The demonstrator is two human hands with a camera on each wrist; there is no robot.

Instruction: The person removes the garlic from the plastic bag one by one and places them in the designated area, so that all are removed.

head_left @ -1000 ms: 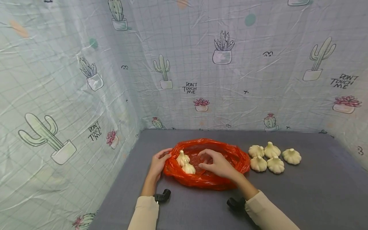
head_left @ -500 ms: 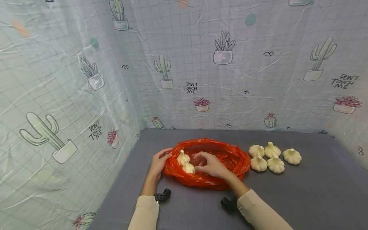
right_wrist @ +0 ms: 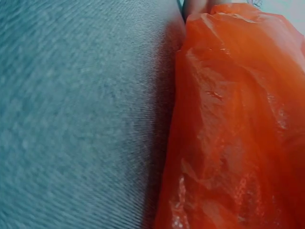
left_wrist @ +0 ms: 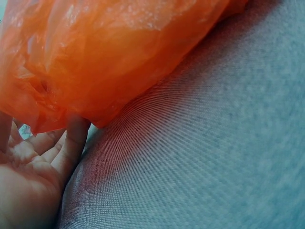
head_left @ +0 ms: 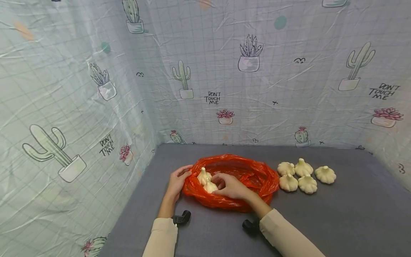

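Observation:
A red plastic bag (head_left: 224, 205) lies with its mouth open on the grey table, in the middle of the head view. Two white garlic bulbs sit inside its left end, a rear bulb (head_left: 203, 175) and a front bulb (head_left: 210, 187). My left hand (head_left: 175, 182) holds the bag's left edge; in the left wrist view its fingers (left_wrist: 75, 138) meet the orange-looking plastic. Reaching in over the near rim, my right hand (head_left: 233, 187) has thumb and fingers bent round the right side of the front bulb. The right wrist view shows only the bag's outside (right_wrist: 228, 124), with my right hand hidden.
To the right of the bag, several garlic bulbs (head_left: 288, 182) form a close group, with one single bulb (head_left: 325, 175) just beyond them. Patterned cloth (head_left: 276, 121) hangs behind the table (head_left: 350, 214) and along its left side.
My right hand has moved left inside the bag, from its middle to the front garlic bulb, and its fingers have closed in on it. The left hand has stayed at the bag's edge.

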